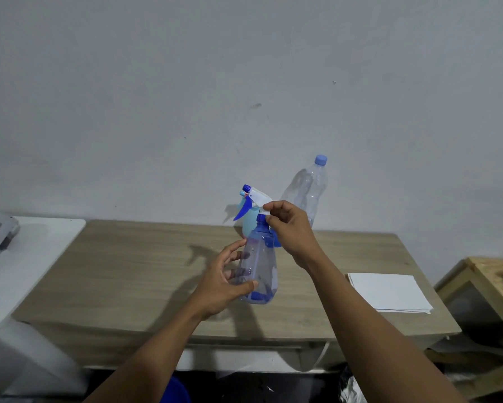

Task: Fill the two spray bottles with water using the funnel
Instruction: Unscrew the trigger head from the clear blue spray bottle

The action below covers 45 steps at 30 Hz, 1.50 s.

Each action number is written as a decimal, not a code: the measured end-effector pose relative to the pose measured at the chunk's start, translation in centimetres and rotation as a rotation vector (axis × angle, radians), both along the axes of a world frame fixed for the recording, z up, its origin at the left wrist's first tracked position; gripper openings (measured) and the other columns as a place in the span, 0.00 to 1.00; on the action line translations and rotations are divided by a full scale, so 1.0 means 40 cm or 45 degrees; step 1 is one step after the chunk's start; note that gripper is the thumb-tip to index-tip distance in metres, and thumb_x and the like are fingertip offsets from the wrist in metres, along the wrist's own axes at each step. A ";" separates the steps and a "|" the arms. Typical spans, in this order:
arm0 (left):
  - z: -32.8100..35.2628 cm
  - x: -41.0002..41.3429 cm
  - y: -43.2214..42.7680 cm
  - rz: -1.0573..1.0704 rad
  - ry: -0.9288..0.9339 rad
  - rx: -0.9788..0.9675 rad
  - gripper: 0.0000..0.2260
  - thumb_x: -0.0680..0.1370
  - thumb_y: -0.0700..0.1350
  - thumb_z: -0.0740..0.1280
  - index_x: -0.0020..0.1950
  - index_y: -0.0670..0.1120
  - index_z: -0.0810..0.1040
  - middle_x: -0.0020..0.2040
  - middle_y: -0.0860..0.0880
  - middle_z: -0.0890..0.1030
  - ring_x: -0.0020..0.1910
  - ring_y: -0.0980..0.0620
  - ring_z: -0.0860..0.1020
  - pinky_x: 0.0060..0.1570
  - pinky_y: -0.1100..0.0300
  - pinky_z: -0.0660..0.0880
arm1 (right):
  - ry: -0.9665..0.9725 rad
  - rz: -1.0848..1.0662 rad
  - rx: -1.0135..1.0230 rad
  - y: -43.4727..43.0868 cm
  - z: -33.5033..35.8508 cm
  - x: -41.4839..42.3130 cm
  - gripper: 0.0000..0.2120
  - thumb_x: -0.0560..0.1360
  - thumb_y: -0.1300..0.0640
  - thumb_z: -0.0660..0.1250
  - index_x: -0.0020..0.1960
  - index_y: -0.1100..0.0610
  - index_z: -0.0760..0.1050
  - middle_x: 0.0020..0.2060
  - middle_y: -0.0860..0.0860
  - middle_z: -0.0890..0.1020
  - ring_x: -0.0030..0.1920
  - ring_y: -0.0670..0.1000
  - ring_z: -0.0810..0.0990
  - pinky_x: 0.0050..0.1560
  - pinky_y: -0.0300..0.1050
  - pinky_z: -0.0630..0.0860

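A clear blue-tinted spray bottle [259, 266] is held above the wooden table [134, 274]. My left hand [224, 283] grips its body from the left. My right hand [291, 225] pinches its white and blue spray head [254, 199] at the neck. Behind it stands a light blue spray bottle [249, 223], mostly hidden. A clear plastic water bottle [307, 190] with a blue cap stands by the wall, to the right. A blue piece shows just under my right hand; I cannot tell what it is.
A folded white paper towel [389, 292] lies on the table's right part. A white surface [32, 257] adjoins the table on the left. A wooden crate [485, 289] sits to the right, below table level. A grey wall is behind.
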<state>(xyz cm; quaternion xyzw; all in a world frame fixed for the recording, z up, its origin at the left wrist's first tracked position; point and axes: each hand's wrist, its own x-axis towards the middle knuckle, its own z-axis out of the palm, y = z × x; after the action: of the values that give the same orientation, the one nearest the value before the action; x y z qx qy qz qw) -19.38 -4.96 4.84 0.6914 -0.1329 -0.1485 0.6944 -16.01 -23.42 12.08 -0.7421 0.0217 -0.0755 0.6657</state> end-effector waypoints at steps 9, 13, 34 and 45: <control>-0.010 0.013 -0.003 0.018 -0.022 0.025 0.37 0.69 0.37 0.79 0.70 0.61 0.68 0.67 0.51 0.75 0.61 0.46 0.80 0.54 0.48 0.82 | 0.007 -0.012 0.023 0.000 -0.007 0.013 0.08 0.79 0.66 0.66 0.53 0.55 0.80 0.51 0.55 0.85 0.55 0.53 0.85 0.56 0.53 0.83; -0.021 0.023 -0.007 0.019 -0.015 0.019 0.37 0.69 0.36 0.79 0.71 0.59 0.68 0.67 0.51 0.74 0.62 0.47 0.79 0.51 0.53 0.82 | -0.025 -0.009 0.007 -0.001 -0.016 0.023 0.06 0.78 0.64 0.69 0.55 0.59 0.79 0.51 0.59 0.86 0.53 0.54 0.85 0.55 0.53 0.83; -0.225 0.102 0.024 0.244 -0.220 0.380 0.41 0.60 0.45 0.79 0.65 0.64 0.62 0.65 0.58 0.70 0.63 0.57 0.74 0.58 0.59 0.77 | -0.156 -0.607 -0.100 -0.234 -0.124 0.142 0.11 0.78 0.65 0.65 0.53 0.51 0.79 0.51 0.54 0.85 0.50 0.48 0.83 0.54 0.43 0.78; -0.348 0.145 -0.005 0.212 -0.172 0.385 0.37 0.66 0.36 0.76 0.72 0.47 0.65 0.66 0.51 0.72 0.65 0.56 0.74 0.64 0.63 0.73 | 0.547 -0.112 -0.422 -0.223 -0.481 0.101 0.09 0.76 0.70 0.64 0.49 0.61 0.80 0.40 0.55 0.83 0.38 0.50 0.80 0.40 0.38 0.78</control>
<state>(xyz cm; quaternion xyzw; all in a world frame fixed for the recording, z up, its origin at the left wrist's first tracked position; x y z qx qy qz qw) -13.59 -5.15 -9.09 0.8050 -0.0979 -0.0621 0.5819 -11.99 -32.34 -7.17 -0.8382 0.1819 0.0522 0.5115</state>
